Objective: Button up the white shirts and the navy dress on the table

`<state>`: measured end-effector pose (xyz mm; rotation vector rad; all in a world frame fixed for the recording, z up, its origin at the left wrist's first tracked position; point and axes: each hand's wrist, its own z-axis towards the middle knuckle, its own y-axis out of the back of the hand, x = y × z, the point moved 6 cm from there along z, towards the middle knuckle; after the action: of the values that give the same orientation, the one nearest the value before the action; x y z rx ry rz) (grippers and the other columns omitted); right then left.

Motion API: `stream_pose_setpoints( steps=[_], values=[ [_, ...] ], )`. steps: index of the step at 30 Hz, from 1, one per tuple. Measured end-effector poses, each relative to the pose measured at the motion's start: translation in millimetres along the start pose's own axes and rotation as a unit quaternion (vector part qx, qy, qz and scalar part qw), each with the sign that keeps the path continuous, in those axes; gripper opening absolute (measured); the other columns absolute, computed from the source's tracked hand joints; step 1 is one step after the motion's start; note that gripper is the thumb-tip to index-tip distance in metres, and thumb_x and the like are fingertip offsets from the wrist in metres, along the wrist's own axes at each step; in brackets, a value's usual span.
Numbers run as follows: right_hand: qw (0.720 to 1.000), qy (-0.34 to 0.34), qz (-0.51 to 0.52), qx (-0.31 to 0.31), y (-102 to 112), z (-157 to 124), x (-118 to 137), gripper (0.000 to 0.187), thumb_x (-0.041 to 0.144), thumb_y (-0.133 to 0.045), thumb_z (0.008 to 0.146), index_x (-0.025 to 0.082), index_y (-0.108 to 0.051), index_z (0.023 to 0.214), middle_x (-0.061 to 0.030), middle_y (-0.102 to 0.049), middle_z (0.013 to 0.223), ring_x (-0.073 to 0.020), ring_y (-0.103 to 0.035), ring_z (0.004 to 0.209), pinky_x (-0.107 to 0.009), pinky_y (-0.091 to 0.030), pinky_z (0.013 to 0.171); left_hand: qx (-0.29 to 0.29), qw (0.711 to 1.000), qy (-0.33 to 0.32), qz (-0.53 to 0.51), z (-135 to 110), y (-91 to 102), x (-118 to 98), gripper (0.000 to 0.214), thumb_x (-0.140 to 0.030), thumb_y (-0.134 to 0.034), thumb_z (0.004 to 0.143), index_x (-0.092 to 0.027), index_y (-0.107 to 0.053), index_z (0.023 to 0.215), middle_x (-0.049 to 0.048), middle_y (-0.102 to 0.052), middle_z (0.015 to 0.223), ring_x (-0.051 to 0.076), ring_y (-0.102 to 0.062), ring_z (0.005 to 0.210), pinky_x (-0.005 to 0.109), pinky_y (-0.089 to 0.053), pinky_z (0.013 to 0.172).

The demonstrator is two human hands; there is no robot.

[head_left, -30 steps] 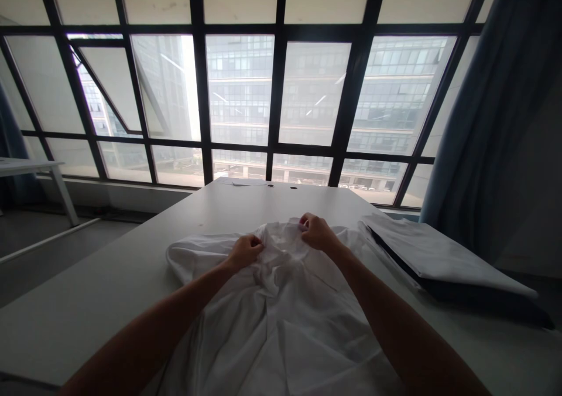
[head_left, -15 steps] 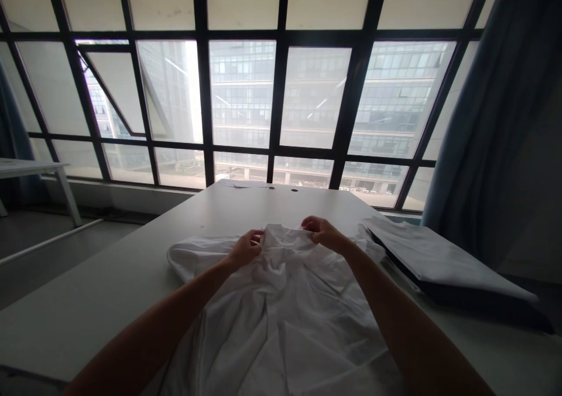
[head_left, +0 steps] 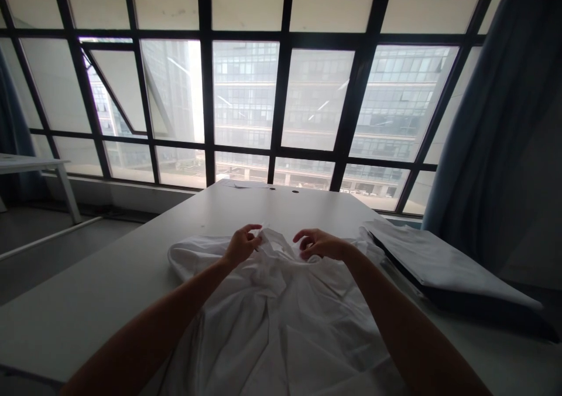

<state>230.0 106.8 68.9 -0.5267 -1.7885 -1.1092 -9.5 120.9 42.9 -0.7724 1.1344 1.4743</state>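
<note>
Head view: the left hand (head_left: 240, 246) is half-open and the right hand (head_left: 319, 244) loosely curled, both touching the bunched top of a white garment (head_left: 272, 331) on the surface (head_left: 109, 290), any firm hold unclear

White shirt (head_left: 272, 320): thin woven cloth, matt, creased throughout. Tabletop (head_left: 132, 267): pale, smooth, matt, possibly laminate. Folded grey cloth (head_left: 448, 261): matt, smooth. Window frames (head_left: 281, 91): dark, matt, apparently metal. Window panes (head_left: 246, 97): smooth glossy glass. Curtain (head_left: 496, 126): blue, matt cloth.
</note>
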Motion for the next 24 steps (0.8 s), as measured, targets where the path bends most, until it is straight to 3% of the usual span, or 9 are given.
stream_pose_setpoints(
  steps=[3,5,8,10,13,15,18,21,24],
  values=[
    [0.997,-0.013,-0.064,-0.035,7.1,-0.2,-4.8,0.044,0.019,-0.077,0.061,0.014,-0.067,0.103,-0.0017,-0.065,0.078,-0.0099,-0.055,0.056,-0.021,-0.042,0.049,-0.039,0.971,-0.116,0.204,-1.4,14.9,-14.8,0.037,-0.025,-0.061,0.080,-0.015,-0.067,0.116,-0.0049,-0.055,0.054,0.011,-0.051,0.053,0.022,-0.041,0.060],
    [0.976,0.000,-0.168,-0.135,16.5,0.0,-2.8,0.029,0.013,-0.071,0.065,0.012,-0.069,0.095,-0.0058,-0.066,0.079,-0.0140,-0.059,0.060,-0.025,-0.046,0.056,-0.026,0.944,-0.155,0.290,-3.9,14.2,-20.1,0.040,-0.020,-0.060,0.080,-0.018,-0.066,0.120,-0.0026,-0.061,0.061,0.012,-0.055,0.057,0.023,-0.043,0.065],
    [0.884,0.035,-0.334,-0.326,26.0,-4.5,10.4,0.014,0.009,-0.061,0.072,0.013,-0.067,0.084,-0.0133,-0.068,0.087,-0.0233,-0.066,0.080,-0.032,-0.048,0.073,0.003,0.932,-0.157,0.327,-6.7,6.0,-21.8,0.035,-0.015,-0.060,0.079,-0.020,-0.069,0.112,0.0006,-0.067,0.069,0.015,-0.061,0.065,0.024,-0.044,0.070],
    [0.850,0.024,-0.361,-0.384,26.5,-5.4,13.4,0.011,0.012,-0.058,0.076,0.015,-0.065,0.085,-0.0137,-0.069,0.084,-0.0255,-0.066,0.083,-0.034,-0.048,0.076,0.010,0.947,-0.132,0.292,-7.0,1.4,-20.4,0.024,-0.015,-0.059,0.079,-0.018,-0.072,0.100,0.0010,-0.067,0.065,0.016,-0.063,0.065,0.025,-0.046,0.070],
    [0.914,-0.051,-0.234,-0.326,24.8,3.6,-0.8,0.012,0.020,-0.055,0.082,0.015,-0.063,0.090,-0.0085,-0.065,0.061,-0.0233,-0.066,0.062,-0.033,-0.049,0.064,0.029,0.992,-0.026,0.122,-3.8,-2.5,-9.4,0.020,-0.025,-0.060,0.083,-0.013,-0.068,0.097,-0.0006,-0.063,0.054,0.015,-0.062,0.054,0.026,-0.048,0.063],
    [0.958,-0.074,-0.087,-0.262,21.2,10.0,-10.0,0.022,0.022,-0.050,0.085,0.013,-0.061,0.103,-0.0078,-0.066,0.058,-0.0224,-0.065,0.056,-0.032,-0.050,0.059,0.052,0.997,0.041,-0.036,-2.4,-6.5,-3.3,0.032,-0.033,-0.061,0.085,-0.011,-0.062,0.109,0.0024,-0.067,0.059,0.015,-0.063,0.053,0.028,-0.051,0.063],
    [0.965,0.038,0.068,-0.249,23.1,14.6,-4.1,0.047,0.021,-0.050,0.087,0.014,-0.046,0.133,-0.0145,-0.073,0.100,-0.0220,-0.070,0.089,-0.033,-0.055,0.075,0.085,0.982,0.044,-0.162,-3.6,-10.7,-7.5,0.056,-0.038,-0.062,0.086,-0.012,-0.045,0.133,0.0125,-0.074,0.091,0.018,-0.070,0.072,0.035,-0.054,0.074],
    [0.953,0.144,0.034,-0.266,22.9,13.8,3.9,0.077,0.027,-0.064,0.080,0.022,-0.028,0.148,-0.0136,-0.056,0.137,-0.0219,-0.055,0.124,-0.035,-0.050,0.093,0.149,0.986,-0.030,-0.064,-12.7,-16.0,-15.9,0.069,-0.041,-0.069,0.080,-0.017,-0.042,0.139,0.0160,-0.071,0.111,0.023,-0.069,0.093,0.039,-0.052,0.084],
    [0.957,0.139,-0.128,-0.219,5.4,17.2,4.3,0.073,0.030,-0.069,0.077,0.020,-0.041,0.143,-0.0125,-0.066,0.122,-0.0251,-0.062,0.112,-0.039,-0.049,0.093,0.245,0.958,-0.106,0.105,-28.6,-26.5,-13.3,0.070,-0.042,-0.079,0.067,-0.020,-0.056,0.130,0.0155,-0.066,0.123,0.029,-0.062,0.110,0.040,-0.046,0.094]
  ],
)
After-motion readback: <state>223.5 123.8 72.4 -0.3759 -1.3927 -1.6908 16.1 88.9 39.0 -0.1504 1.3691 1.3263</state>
